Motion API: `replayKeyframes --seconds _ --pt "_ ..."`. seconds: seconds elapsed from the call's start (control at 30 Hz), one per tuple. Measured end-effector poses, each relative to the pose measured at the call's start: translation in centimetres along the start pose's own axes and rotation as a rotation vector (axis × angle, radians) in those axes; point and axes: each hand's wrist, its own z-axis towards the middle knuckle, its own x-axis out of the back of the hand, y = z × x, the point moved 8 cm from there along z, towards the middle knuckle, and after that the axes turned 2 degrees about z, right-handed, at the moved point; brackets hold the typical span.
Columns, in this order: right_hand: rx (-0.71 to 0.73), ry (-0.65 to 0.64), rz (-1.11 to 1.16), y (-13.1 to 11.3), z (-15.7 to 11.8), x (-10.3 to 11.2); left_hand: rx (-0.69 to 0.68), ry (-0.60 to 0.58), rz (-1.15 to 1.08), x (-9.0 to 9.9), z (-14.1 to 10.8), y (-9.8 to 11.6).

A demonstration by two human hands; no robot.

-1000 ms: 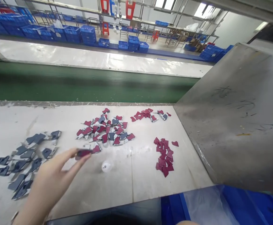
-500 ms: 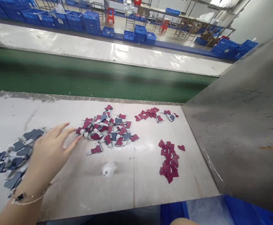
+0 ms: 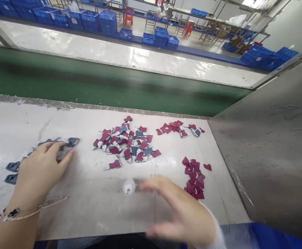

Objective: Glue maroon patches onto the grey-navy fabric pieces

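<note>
My left hand (image 3: 40,167), a bracelet at its wrist, is over the dark grey moulded pieces (image 3: 12,167) on the left. Its thumb and index finger close on the left end of one dark grey piece (image 3: 73,141); the other fingers are hidden. My right hand (image 3: 179,211), smeared by motion, hovers near the table's front edge, thumb and fingers apart with nothing between them. Just left of its fingertips stands a small white round bottle with a metal tip (image 3: 129,186). Beyond lies a heap of grey-and-white pieces with maroon or grey faces (image 3: 125,143).
Loose maroon flat pieces lie in a pile (image 3: 194,178) at right and another (image 3: 168,127) farther back. A metal panel (image 3: 275,138) bounds the table on the right. Behind runs a green belt (image 3: 101,83); blue crates (image 3: 109,22) stand beyond.
My right hand has come into view from below, near the bottle. My left hand has drawn back left from the maroon heap to the dark grey pieces. The view has shifted slightly.
</note>
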Motion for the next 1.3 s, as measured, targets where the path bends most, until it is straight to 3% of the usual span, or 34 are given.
replayKeyframes --seconds 0.1,0.23,0.53,0.67,0.77,0.83,0.9,1.0,1.1,1.2,1.3 --pt "-0.129 0.056 0.096 4.1 3.4 -1.9 0.036 -0.079 -0.127 0.0 1.0 0.2" --pt "-0.134 0.083 0.167 5.9 4.7 -3.9 0.033 -0.142 -0.273 0.1 2.2 -0.1" --pt "-0.097 0.028 0.529 5.0 1.3 -2.4 -0.005 -0.222 -0.641 -0.6 2.9 -1.3" --pt "-0.059 0.109 0.663 5.2 -1.0 -0.5 -0.015 -0.178 -0.823 1.4 1.8 -1.1" --pt "-0.005 0.129 0.729 5.0 -1.8 0.8 -0.086 -0.204 -1.237 3.1 -0.8 1.5" --pt "0.036 0.133 0.779 4.8 -2.0 1.1 -0.120 -0.328 -1.631 3.3 -3.4 4.5" --pt "0.085 0.145 0.841 4.6 -2.0 1.0 -0.120 -0.449 -1.841 2.6 -6.2 7.6" --pt "0.160 0.191 0.946 4.4 -2.0 0.5 -0.159 -0.650 -2.024 0.8 -10.4 12.1" --pt "0.205 0.221 1.029 4.1 -2.0 -0.1 -0.178 -0.823 -2.086 -1.0 -13.3 15.2" --pt "0.215 0.214 1.069 3.7 -1.9 -0.3 -0.207 -0.965 -2.091 -1.8 -14.8 17.0" --pt "0.214 0.173 1.074 3.6 -1.8 -0.2 -0.248 -1.022 -2.122 -1.4 -15.1 17.5"
